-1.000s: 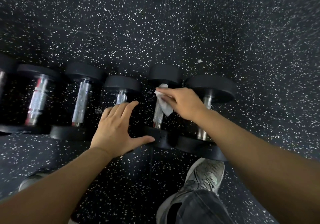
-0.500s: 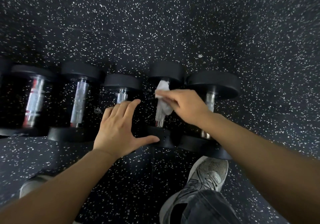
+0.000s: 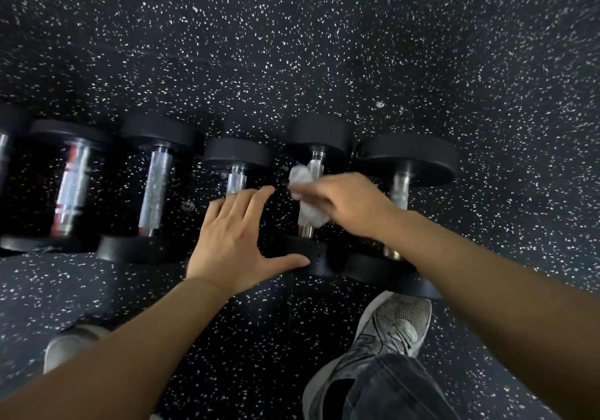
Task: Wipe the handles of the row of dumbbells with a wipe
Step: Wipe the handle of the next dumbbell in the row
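Several black dumbbells with chrome handles lie side by side on the floor. My right hand [image 3: 350,203] pinches a crumpled white wipe [image 3: 305,192] and presses it against the handle of the second dumbbell from the right [image 3: 315,168]. My left hand [image 3: 237,241] lies flat with its fingers spread over the near end of the middle dumbbell [image 3: 236,181], its thumb touching the near head of the dumbbell under the wipe. The rightmost dumbbell [image 3: 409,160] is partly hidden behind my right wrist.
The floor is black rubber with white specks [image 3: 324,46]. Two more dumbbells [image 3: 156,186] [image 3: 71,189] lie to the left, and another is cut off at the left edge. My grey shoe [image 3: 389,332] stands just in front of the right-hand dumbbells, and another shoe [image 3: 68,341] at lower left.
My right hand has slid the wipe along the handle, and the wipe is now more bunched up. The left hand has stayed where it was.
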